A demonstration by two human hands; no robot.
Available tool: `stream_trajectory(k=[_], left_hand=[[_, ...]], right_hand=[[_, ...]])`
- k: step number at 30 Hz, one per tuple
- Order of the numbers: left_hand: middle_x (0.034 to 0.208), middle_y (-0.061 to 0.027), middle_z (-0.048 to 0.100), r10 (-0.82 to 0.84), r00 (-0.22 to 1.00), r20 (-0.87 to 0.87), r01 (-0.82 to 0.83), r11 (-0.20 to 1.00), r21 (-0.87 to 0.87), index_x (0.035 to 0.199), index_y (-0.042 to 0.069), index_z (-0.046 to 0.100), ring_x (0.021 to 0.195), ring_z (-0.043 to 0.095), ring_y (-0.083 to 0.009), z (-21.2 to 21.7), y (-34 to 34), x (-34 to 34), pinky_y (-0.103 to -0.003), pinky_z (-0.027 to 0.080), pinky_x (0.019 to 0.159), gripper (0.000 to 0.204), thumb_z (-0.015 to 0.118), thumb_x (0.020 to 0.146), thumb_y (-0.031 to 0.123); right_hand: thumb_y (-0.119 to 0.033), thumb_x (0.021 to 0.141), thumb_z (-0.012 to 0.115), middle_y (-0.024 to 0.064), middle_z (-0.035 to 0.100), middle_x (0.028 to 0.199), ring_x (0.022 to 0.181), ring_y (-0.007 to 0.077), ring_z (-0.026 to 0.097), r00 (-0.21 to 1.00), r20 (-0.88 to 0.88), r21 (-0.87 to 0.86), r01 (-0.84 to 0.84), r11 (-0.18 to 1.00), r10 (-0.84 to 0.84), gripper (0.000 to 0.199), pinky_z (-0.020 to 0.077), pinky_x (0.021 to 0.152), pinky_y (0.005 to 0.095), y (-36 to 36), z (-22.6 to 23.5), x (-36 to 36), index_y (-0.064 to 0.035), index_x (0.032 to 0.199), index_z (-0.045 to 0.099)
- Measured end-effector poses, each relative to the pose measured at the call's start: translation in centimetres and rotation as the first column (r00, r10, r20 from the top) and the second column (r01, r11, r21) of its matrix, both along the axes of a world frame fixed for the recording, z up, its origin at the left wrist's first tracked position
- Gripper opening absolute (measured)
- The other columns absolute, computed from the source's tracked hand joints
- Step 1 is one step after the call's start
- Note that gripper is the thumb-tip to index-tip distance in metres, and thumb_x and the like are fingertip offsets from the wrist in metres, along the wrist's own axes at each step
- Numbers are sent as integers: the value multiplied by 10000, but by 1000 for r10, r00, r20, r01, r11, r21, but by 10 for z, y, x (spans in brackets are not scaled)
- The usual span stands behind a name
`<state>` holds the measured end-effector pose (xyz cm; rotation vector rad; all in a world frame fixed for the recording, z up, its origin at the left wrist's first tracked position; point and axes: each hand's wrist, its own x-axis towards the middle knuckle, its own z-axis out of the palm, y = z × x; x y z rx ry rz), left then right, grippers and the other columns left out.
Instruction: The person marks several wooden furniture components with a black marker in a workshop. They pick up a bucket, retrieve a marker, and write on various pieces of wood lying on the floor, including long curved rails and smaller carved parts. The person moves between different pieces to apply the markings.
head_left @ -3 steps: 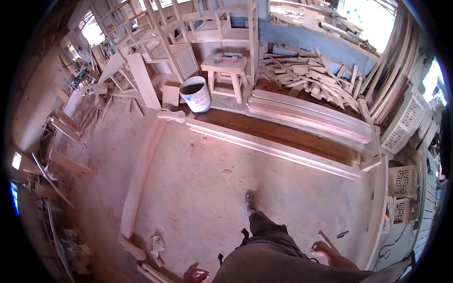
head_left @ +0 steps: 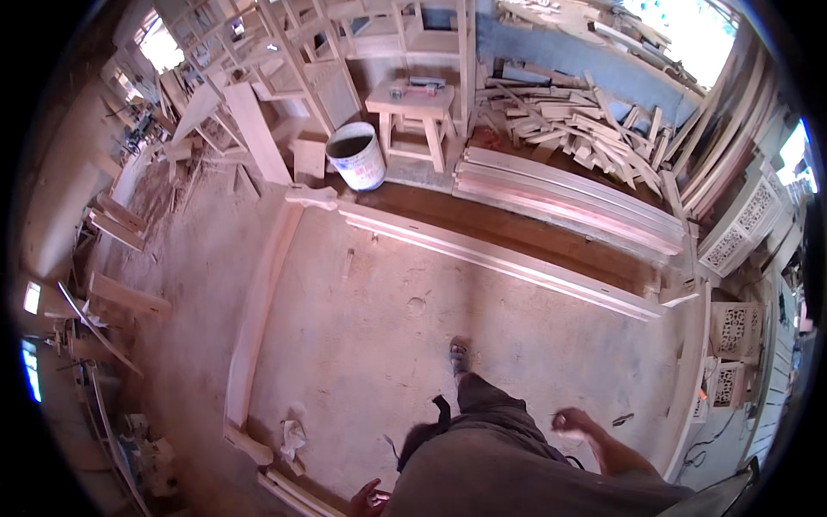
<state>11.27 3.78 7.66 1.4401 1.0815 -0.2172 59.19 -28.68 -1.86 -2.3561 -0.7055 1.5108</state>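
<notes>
My left hand [head_left: 369, 500] hangs low at the bottom edge, partly cut off, its fingers loosely bent and apart with nothing seen in them. To the right of my body, my right hand [head_left: 575, 422] is raised over the floor with its fingers curled in; whatever they may hold is hidden. Long wooden pieces lie around me in a large rectangle: a curved post [head_left: 263, 310] on the left, a slotted rail [head_left: 491, 256] across the far side, and a long piece [head_left: 694, 379] on the right. Neither hand touches them.
A white bucket [head_left: 365, 168] and a wooden stool [head_left: 412, 105] with a tool on it stand beyond the rail. Stacked planks [head_left: 568, 200] and a heap of offcuts [head_left: 586, 129] lie far right. A crumpled pale rag [head_left: 293, 439] lies near the left post; carved panels [head_left: 736, 332] stand right.
My right hand has moved up and slightly left. A thin strip seen beside it earlier no longer shows. My left hand has shifted a little right, and the view has shifted slightly.
</notes>
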Motion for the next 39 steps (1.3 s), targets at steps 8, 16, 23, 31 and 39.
stream_trajectory(k=[8, 16, 23, 31, 39], left_hand=[[1132, -129, 637, 243, 960, 138, -210, 953, -218, 1409, 55, 439, 955, 644, -223, 31, 37, 84, -352, 535, 805, 463, 523, 977, 199], [1040, -108, 680, 456, 883, 109, -377, 829, -413, 1426, -29, 353, 946, 638, -151, -50, 126, 71, -295, 517, 850, 736, 752, 824, 112], [1057, -91, 626, 372, 927, 38, -314, 830, -461, 1421, -22, 387, 948, 602, -162, 7, 322, 133, -300, 498, 843, 684, 725, 834, 74], [846, -148, 690, -111, 990, -91, 111, 994, -7, 1307, -50, 498, 754, 682, -203, -55, 519, 95, -319, 527, 726, 583, 709, 815, 182], [850, -99, 655, 110, 994, -9, -93, 886, 454, 1296, -65, 487, 711, 618, -174, -16, 739, 231, -298, 506, 655, 441, 582, 883, 57]], right_hand=[[-182, 834, 707, 28, 718, 908, 861, 103, 632, 835, -497, 163, -176, 971, 235, 220, 507, 783, 289, 162, 102, 105, -86, 1032, 713], [-173, 817, 653, 46, 714, 922, 855, 147, 626, 911, -385, 95, -120, 988, 147, 263, 507, 789, 320, 249, 97, 115, -80, 1061, 686], [-172, 818, 733, 22, 693, 836, 782, 105, 613, 951, -305, 116, 92, 989, -53, 200, 498, 697, 281, 421, 124, 97, -54, 979, 717], [-201, 815, 725, 71, 716, 874, 805, 144, 657, 867, -325, 17, 404, 914, -377, 236, 525, 721, 296, 499, 63, 76, -22, 968, 707], [-76, 795, 654, 92, 671, 715, 622, 179, 649, 843, -16, -351, 499, 792, -538, 78, 560, 565, 316, 475, 5, 95, -13, 832, 683]])
